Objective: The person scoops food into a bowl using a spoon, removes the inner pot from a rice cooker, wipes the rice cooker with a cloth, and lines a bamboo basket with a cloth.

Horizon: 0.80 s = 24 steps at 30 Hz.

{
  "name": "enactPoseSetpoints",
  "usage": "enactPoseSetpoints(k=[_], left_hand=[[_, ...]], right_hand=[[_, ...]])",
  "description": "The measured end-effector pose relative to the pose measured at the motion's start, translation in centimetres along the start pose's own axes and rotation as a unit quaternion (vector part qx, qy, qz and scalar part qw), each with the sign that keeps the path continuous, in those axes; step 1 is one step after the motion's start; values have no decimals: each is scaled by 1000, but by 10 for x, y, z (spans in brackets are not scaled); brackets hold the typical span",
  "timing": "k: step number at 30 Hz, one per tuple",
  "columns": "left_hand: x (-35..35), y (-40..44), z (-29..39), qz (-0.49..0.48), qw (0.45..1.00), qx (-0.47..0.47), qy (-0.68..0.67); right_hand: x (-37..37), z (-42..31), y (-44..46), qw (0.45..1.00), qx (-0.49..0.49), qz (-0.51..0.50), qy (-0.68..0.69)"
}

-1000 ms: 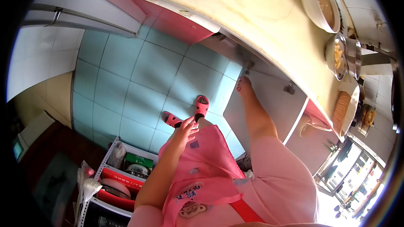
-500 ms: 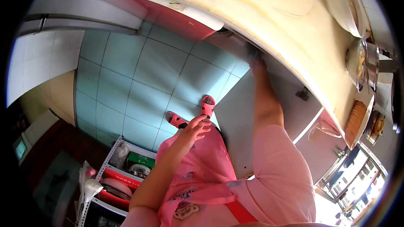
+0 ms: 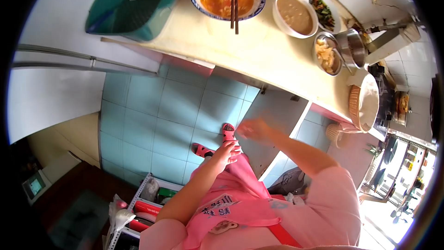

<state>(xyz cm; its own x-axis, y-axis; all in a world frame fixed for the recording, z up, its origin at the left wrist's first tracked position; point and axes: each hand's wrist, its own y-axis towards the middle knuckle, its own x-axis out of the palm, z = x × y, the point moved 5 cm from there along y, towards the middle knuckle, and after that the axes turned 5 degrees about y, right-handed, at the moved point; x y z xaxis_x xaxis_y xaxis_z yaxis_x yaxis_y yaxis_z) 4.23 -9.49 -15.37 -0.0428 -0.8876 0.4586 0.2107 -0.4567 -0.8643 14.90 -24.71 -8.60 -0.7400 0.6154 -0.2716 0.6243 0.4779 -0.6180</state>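
My left hand [image 3: 226,153] is in front of the pink apron [image 3: 226,208], its fingers stretched out and nothing in them. My right hand [image 3: 254,129] is blurred by motion, so its fingers do not show clearly. It hovers in front of a grey cabinet door [image 3: 281,111] that stands out from below the counter [image 3: 222,55]. Whether the hand touches the door, I cannot tell.
On the counter are a soup bowl [image 3: 208,11] with chopsticks [image 3: 237,7] across it, a white bowl [image 3: 296,16] of brown food, a plate of greens [image 3: 322,13], a metal bowl [image 3: 327,55], a basket [image 3: 355,104] and a green tub [image 3: 164,16]. A shelf rack [image 3: 134,199] stands lower left.
My right hand has drawn back from the counter's underside toward my body. My view has tilted up, bringing the bowls and tub into sight. The door looks narrower, with floor showing beyond it.
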Motion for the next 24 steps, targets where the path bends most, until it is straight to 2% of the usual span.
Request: enactPoseSetpoints(k=[1,2,4,6,8,10,12,17,20,22,24], left_hand=[[3,-4,6,5,1000,12,9],[7,-14,16,3,1000,16,19],[15,-31,43,-7,997,68,39],[26,-54,67,9,995,87,53],[35,-71,82,3,992,117,54],[45,-91,95,20,989,127,74],[52,-105,98,28,988,128,79],[63,-118,107,14,984,151,92],[75,-123,119,1,981,161,107],[81,-132,138,-15,976,176,128],[90,-145,153,-33,969,179,167]], right_hand=[[2,-1,-41,988,-83,52,118],[6,10,-78,960,18,138,243],[13,89,-133,904,94,288,301],[27,145,-179,857,275,329,286],[72,177,-195,789,417,211,400],[109,167,-193,771,355,119,515],[127,160,-164,842,348,94,401],[121,117,-112,883,231,-49,404],[106,85,-63,858,197,-57,471],[67,27,-58,878,184,-11,442],[50,14,-24,900,152,64,404]])
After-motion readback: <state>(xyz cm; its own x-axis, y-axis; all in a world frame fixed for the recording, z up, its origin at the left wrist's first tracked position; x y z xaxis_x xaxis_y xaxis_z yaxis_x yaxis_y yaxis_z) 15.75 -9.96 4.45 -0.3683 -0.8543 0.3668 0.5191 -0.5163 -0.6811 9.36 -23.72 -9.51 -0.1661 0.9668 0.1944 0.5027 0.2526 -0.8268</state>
